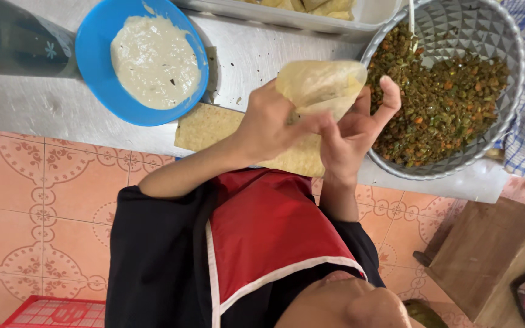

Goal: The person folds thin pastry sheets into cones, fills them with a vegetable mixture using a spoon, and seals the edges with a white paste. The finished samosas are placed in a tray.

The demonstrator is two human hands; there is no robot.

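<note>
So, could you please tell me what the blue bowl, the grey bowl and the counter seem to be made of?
The blue bowl looks like plastic: an even, saturated colour with a soft sheen. The grey bowl seems to be metal, perhaps aluminium, judging by its embossed diamond facets and dull silver shine. The counter appears to be sheet metal, probably stainless steel: a grey, scuffed surface with blurred reflections.

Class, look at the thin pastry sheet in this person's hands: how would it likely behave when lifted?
The pastry sheet is probably floppy and light: it curls into a cone between the left hand and right hand. Its thinness suggests it tears easily.
</note>
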